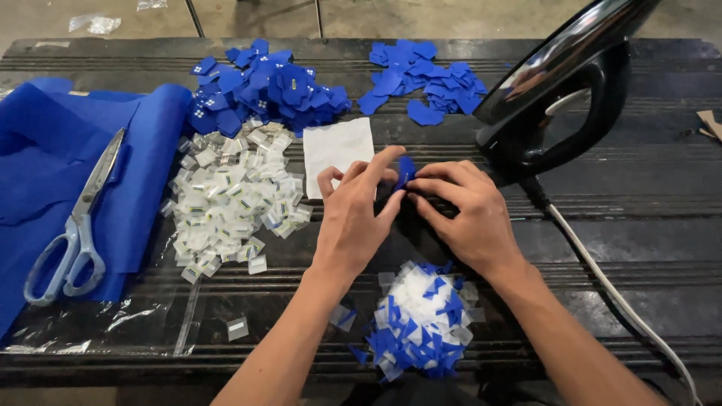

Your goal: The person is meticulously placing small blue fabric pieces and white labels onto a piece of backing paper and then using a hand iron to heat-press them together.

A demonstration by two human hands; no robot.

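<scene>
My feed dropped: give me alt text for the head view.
Both hands, left hand and right hand, pinch a small blue fabric piece over a dark table. Blue and white piles surround them; scissors lie left, an iron stands right.

We see our two hands, left hand (352, 218) and right hand (468, 214), bare, without gloves, rings or watch; both forearms are bare, no sleeves visible.

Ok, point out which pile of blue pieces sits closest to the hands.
The mixed blue-and-clear pile at the near table edge, between the wrists. The two all-blue heaps lie at the far edge.
</scene>
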